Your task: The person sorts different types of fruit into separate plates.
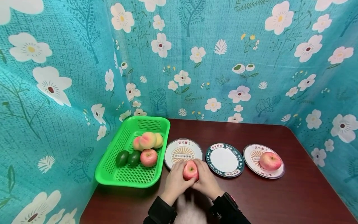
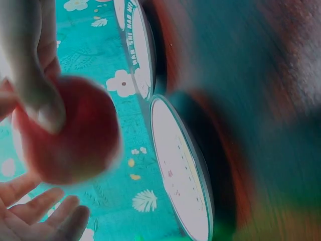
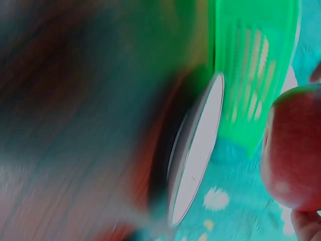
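While both hands are meeting: left hand (image 1: pixel 175 179) and right hand (image 1: pixel 206 179) fingers are gripping one apple (image 1: pixel 190 170).
Plates: three are lying.
Apples: three are showing.

Teal floral curtains (image 1: pixel 70 62) (brown table (image 1: pixel 293 193))
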The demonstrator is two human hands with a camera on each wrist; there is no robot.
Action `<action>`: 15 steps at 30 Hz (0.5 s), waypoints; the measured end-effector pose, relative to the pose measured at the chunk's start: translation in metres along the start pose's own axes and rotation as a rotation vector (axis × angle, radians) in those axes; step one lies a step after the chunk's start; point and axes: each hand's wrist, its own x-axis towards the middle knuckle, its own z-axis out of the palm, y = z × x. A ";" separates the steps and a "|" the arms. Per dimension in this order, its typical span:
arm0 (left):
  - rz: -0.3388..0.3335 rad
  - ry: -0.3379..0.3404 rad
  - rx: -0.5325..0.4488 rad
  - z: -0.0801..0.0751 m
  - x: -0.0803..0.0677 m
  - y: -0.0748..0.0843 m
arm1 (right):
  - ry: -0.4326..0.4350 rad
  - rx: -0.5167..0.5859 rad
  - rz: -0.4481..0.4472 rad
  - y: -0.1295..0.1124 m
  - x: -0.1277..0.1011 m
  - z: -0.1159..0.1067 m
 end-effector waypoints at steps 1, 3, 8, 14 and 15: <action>0.003 0.017 -0.004 -0.002 0.000 -0.002 | 0.003 0.025 0.042 0.005 0.000 -0.005; -0.002 0.057 0.004 -0.006 0.001 -0.009 | 0.013 0.054 0.131 0.018 -0.002 -0.015; -0.066 0.089 0.066 -0.016 -0.005 -0.037 | 0.054 0.013 0.303 0.065 -0.015 -0.044; -0.159 0.024 0.122 -0.023 -0.017 -0.058 | 0.171 -0.071 0.464 0.121 -0.038 -0.079; -0.161 0.015 0.128 -0.024 -0.017 -0.060 | 0.199 -0.081 0.488 0.128 -0.041 -0.084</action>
